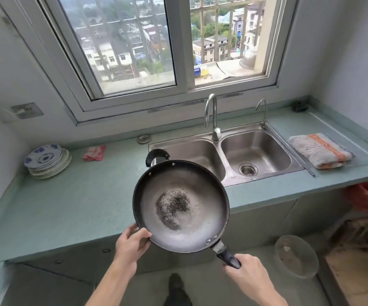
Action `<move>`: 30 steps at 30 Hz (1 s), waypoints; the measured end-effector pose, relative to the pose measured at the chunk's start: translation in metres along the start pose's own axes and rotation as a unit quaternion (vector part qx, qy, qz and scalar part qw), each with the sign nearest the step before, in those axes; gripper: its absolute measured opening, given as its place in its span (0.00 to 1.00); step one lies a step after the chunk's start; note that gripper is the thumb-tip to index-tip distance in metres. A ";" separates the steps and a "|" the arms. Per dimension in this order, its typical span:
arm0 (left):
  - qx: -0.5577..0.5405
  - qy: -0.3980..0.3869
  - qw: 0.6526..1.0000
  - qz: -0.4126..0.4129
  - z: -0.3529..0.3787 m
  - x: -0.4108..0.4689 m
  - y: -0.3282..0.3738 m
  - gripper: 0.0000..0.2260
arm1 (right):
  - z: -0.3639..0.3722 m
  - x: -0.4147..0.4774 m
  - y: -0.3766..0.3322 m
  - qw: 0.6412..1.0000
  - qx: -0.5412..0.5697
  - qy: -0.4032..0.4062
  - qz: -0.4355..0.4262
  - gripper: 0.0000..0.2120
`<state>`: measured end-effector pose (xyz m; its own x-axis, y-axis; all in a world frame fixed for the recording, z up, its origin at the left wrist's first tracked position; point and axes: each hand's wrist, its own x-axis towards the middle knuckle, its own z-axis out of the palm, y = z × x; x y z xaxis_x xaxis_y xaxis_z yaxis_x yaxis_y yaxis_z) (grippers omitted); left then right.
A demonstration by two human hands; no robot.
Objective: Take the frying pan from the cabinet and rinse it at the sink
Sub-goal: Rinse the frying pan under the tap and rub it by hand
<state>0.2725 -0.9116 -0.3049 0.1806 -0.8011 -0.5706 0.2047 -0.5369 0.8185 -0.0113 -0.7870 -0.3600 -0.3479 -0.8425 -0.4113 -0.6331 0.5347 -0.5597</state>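
pan (185, 219) dull grey inside w/ dark speckly patch, black rim + handle | counter (68, 202) pale green | sink (229, 173) silvery steel | towel (321, 151) white-ish with orange stripe | plates (46, 160) white w/ blue pattern | cloth (94, 153) pinkish red

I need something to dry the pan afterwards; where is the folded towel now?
In the head view the folded towel lies on the counter at the right, just beside the right basin of the sink.
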 end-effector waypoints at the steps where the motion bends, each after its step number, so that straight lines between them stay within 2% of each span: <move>1: 0.002 -0.004 1.000 -0.002 0.009 0.014 0.007 0.21 | -0.003 0.012 -0.005 1.000 0.004 0.003 -0.001 0.17; 7: 0.003 -0.027 0.999 -0.038 0.053 0.113 0.050 0.22 | -0.012 0.093 -0.048 1.000 -0.012 0.022 0.018 0.22; 12: 0.022 -0.053 0.996 -0.074 0.082 0.193 0.084 0.22 | -0.017 0.154 -0.087 0.998 -0.026 0.019 0.050 0.19; 17: 0.044 -0.074 0.990 -0.111 0.103 0.261 0.099 0.23 | -0.011 0.194 -0.114 0.995 -0.014 0.003 0.102 0.21; 22: 0.077 -0.096 0.979 -0.163 0.119 0.306 0.097 0.25 | -0.001 0.213 -0.122 0.990 -0.021 0.001 0.141 0.23; 27: 0.116 -0.094 0.971 -0.185 0.133 0.330 0.093 0.32 | 0.008 0.223 -0.125 0.987 -0.031 -0.001 0.161 0.23; 30: 0.135 -0.095 0.965 -0.205 0.137 0.340 0.091 0.30 | 0.012 0.224 -0.126 0.984 -0.028 0.004 0.177 0.24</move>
<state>0.2204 -1.2692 -0.4149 -0.0471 -0.5268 -0.8487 -0.0403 -0.8479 0.5286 -0.0014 -1.0421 -0.3906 -0.5598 -0.6041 -0.5672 -0.5081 0.7910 -0.3409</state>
